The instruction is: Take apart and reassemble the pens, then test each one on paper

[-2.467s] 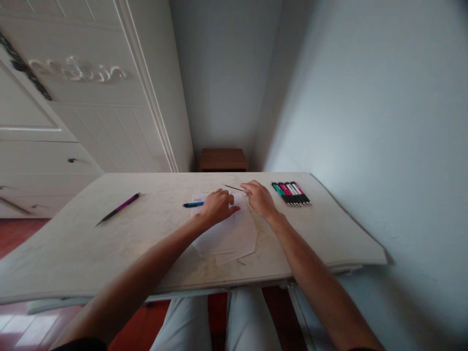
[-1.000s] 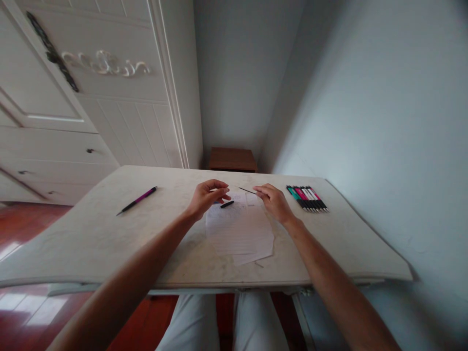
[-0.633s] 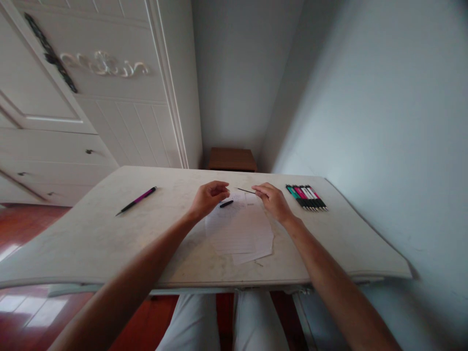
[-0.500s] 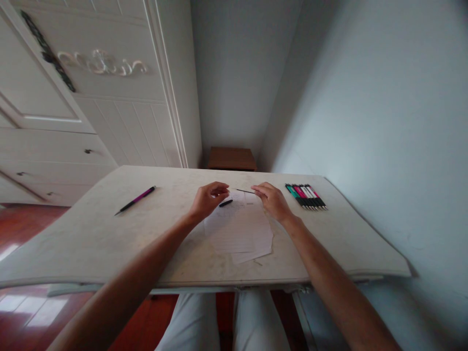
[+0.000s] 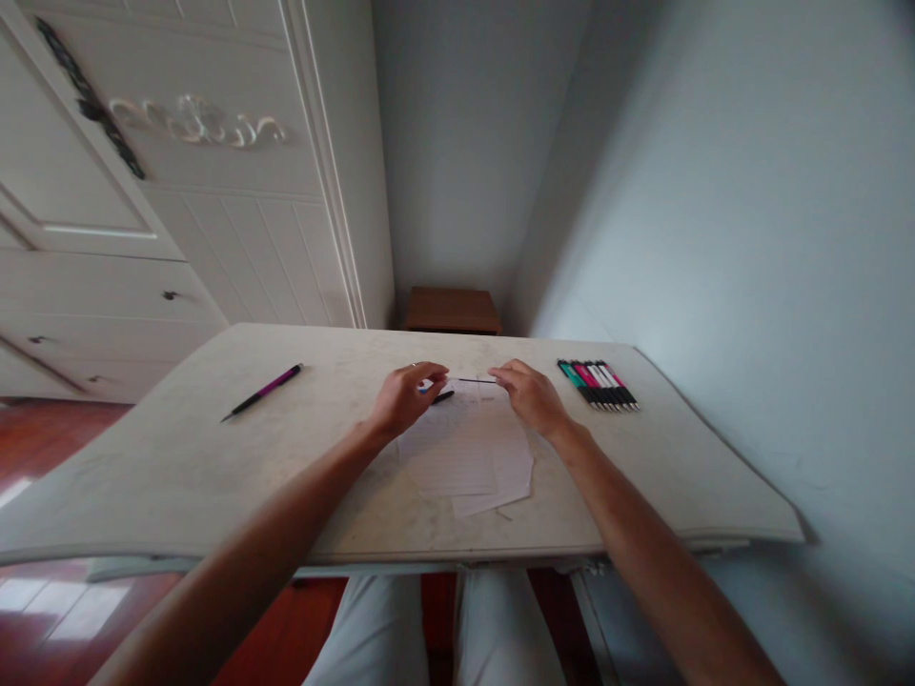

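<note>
My right hand point(image 5: 527, 389) pinches one end of a thin dark pen refill point(image 5: 476, 381), which lies level above the paper and points left. Facing it, my left hand point(image 5: 409, 395) has thumb and fingers curled together close to the refill's other end. A small bluish bit shows between those fingers, too small to name. Below the left fingertips, a short black pen part point(image 5: 443, 396) rests on the lined paper sheets point(image 5: 457, 457), partly hidden by the hand.
A purple and black pen point(image 5: 263, 393) lies alone on the left of the white table point(image 5: 343, 534). On the right, several pens point(image 5: 598, 385) with green, pink and white barrels lie side by side. A wall borders the table's right side; a brown wooden piece point(image 5: 452, 310) stands behind.
The refill has gone from slanted to nearly level, and its free end has come closer to my left fingers. Both hands have shifted slightly.
</note>
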The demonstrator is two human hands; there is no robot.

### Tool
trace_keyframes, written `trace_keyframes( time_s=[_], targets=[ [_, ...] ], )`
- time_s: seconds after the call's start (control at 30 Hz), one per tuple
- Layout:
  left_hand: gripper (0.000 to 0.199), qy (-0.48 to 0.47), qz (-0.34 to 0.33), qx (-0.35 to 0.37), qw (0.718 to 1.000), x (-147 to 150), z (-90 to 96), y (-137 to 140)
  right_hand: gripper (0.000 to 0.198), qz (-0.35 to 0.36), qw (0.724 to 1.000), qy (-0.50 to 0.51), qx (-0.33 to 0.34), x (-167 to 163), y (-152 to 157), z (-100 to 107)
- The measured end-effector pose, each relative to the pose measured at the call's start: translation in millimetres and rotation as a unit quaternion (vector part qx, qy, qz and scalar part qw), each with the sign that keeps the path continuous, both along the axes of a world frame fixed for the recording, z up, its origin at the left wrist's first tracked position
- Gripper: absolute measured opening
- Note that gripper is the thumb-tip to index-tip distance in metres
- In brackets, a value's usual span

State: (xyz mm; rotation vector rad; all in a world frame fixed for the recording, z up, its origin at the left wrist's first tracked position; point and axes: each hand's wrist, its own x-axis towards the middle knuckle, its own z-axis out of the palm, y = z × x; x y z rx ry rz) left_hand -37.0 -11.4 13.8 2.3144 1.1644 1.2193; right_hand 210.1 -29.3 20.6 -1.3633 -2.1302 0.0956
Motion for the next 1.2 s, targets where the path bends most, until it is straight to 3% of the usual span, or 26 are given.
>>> trace_keyframes(
  time_s=[1.2],
  targets=[
    [0.016, 0.052, -0.016, 0.019, 0.998, 0.1, 3.3, -2.1, 0.037, -0.017, 0.998, -0.062, -0.012, -1.2, -1.9, -1.0]
  ],
)
